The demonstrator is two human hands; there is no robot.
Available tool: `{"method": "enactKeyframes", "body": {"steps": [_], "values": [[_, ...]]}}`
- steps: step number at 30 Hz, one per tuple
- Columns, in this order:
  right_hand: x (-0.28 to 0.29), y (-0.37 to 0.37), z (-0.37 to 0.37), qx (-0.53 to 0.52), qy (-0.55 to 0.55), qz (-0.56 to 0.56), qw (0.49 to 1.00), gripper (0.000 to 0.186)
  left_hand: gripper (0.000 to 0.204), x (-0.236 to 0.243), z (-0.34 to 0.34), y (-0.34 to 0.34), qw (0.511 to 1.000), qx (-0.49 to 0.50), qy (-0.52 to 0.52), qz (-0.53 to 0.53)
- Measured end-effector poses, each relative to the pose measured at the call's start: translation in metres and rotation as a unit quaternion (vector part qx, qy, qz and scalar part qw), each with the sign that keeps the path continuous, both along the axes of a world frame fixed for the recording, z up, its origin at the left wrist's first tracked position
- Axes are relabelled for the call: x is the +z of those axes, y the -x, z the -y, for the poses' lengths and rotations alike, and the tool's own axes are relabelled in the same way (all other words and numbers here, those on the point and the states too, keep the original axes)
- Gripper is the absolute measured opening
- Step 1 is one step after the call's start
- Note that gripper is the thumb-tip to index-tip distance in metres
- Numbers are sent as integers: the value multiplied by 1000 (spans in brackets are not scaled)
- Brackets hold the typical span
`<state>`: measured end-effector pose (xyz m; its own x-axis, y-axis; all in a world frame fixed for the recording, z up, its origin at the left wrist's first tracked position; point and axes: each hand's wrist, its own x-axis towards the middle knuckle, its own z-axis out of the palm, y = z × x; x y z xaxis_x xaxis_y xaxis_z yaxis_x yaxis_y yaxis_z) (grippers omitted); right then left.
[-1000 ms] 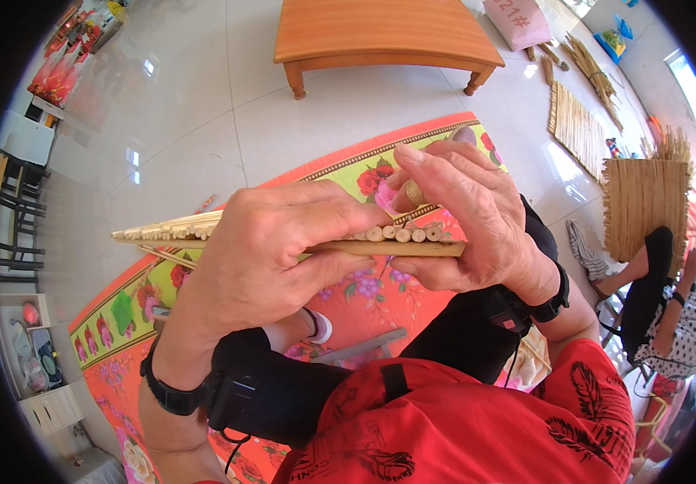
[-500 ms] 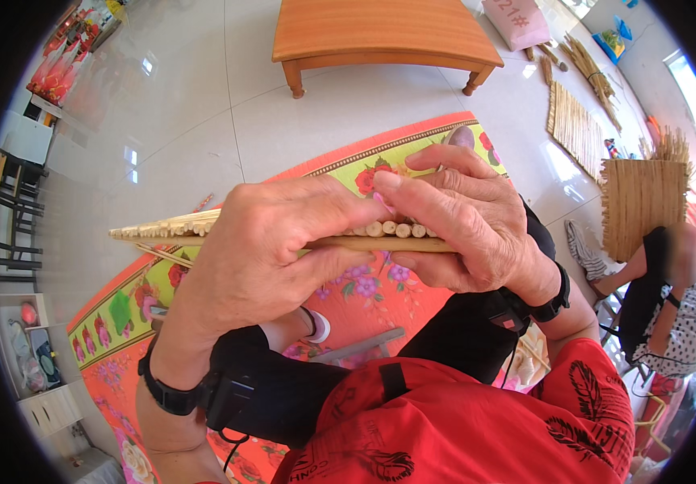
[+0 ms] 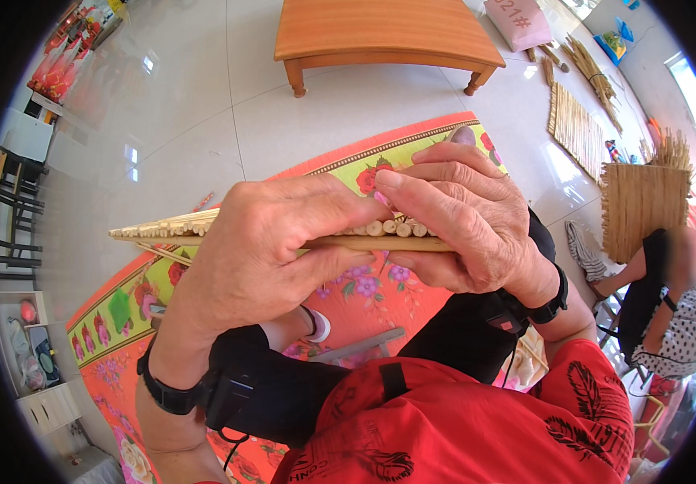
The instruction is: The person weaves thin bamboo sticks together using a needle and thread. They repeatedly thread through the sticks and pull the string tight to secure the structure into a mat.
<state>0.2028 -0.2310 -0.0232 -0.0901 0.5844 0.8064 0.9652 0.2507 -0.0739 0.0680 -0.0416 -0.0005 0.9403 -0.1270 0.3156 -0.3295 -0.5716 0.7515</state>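
A flat row of pale reed stalks [image 3: 162, 229], bound side by side, is held level in front of me, its cut ends showing between my thumbs. My left hand [image 3: 267, 250] wraps over the middle of the row from the left. My right hand [image 3: 465, 222] grips its right end, fingers curled over the top and thumb pressing toward the left hand. Both wrists wear black bands. The stalks stick out to the left past my left hand.
A floral orange and green mat [image 3: 380, 157] lies on the tiled floor below. A low wooden table [image 3: 380, 32] stands ahead. Woven reed mats [image 3: 578, 125] and bundles lie at the right, where another person [image 3: 670, 306] sits.
My right hand's fingers have closed down over the stalk ends and slid toward the left hand. The row of stalks stays level.
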Motion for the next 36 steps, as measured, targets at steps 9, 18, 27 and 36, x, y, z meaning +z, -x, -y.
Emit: {"method": "enactKeyframes", "body": {"steps": [9, 18, 27, 36], "values": [[3, 0, 2, 4, 20, -11, 1000, 68, 28, 0, 1, 0, 1000, 10, 2, -3], [2, 1, 5, 21, 43, 8, 999, 68, 23, -4, 4, -1, 1000, 2, -5, -3], [5, -11, 11, 47, 107, -57, 991, 66, 30, -5, 12, -5, 997, 37, -43, 55], [0, -3, 18, 32, 177, -346, 921, 71, 34, -6, 51, 41, 925, 202, -167, 275]]}}
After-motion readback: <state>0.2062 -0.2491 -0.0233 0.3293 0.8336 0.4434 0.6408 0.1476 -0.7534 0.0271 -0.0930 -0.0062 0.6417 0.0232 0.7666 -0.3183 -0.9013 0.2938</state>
